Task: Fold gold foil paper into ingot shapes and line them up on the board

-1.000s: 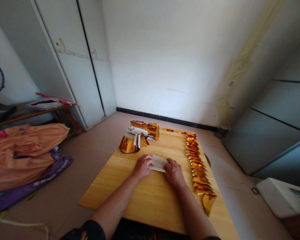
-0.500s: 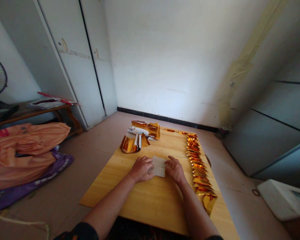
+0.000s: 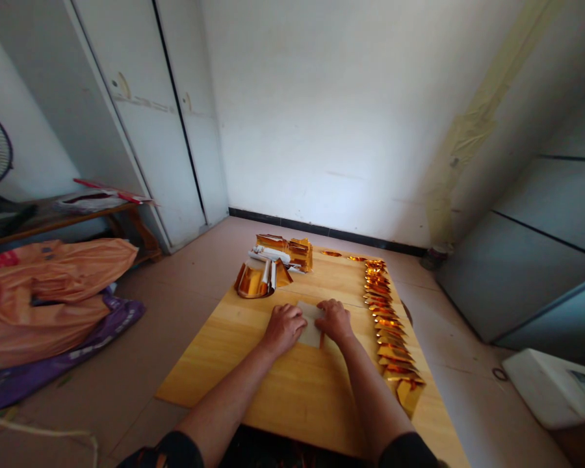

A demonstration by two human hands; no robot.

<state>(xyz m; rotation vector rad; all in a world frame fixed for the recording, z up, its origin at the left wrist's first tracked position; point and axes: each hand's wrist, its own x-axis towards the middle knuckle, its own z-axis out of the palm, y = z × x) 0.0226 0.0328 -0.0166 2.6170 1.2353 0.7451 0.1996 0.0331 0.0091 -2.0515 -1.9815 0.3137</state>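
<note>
On the wooden table lies a small sheet of foil paper (image 3: pixel 311 335), its pale side up, with a narrow orange-gold strip showing along its right edge. My left hand (image 3: pixel 285 328) rests on the sheet's left part, fingers curled and pressing against it. At the right edge, my right hand (image 3: pixel 336 320) has its fingers bent and closed on the paper; the fingertips are partly hidden. Folded gold foil pieces (image 3: pixel 389 331) stand in a long row to the right of my hands. Loose gold foil sheets (image 3: pixel 256 278) lie curled beyond my left hand.
A further stack of foil sheets (image 3: pixel 299 253) sits at the far side of the wooden table (image 3: pixel 214 364). Orange and purple bags (image 3: pixel 58 299) lie on the floor at left, near a low bench (image 3: pixel 141 227). A white box (image 3: pixel 550 390) stands at right.
My right hand has shifted slightly left over the sheet, and an orange-gold strip now shows at its right edge. My left hand has moved a little to the right.
</note>
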